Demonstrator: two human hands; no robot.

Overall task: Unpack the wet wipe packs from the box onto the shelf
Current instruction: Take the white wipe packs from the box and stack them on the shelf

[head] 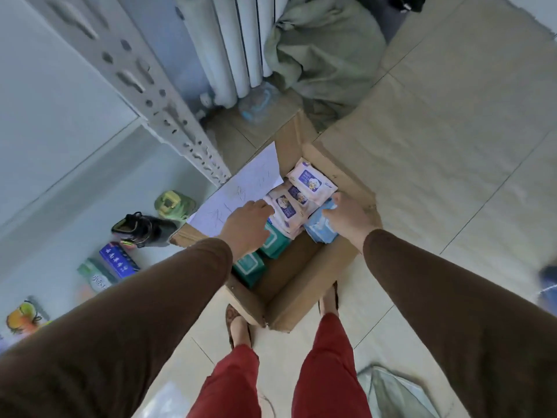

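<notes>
Brown sleeves [452, 312] reach down into the open cardboard box [301, 300] on the floor. The left hand [245, 226] rests on the white-purple wet wipe packs [294, 199], fingers seemingly relaxed. The right hand [346, 217] grips a blue pack [319, 229], fingers curled.

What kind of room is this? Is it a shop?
Probably a storeroom or the back room of a small shop. A metal shelf post with holes stands over a tiled floor, goods lie on the low shelf, and an open cardboard box holds wipe packs.
</notes>
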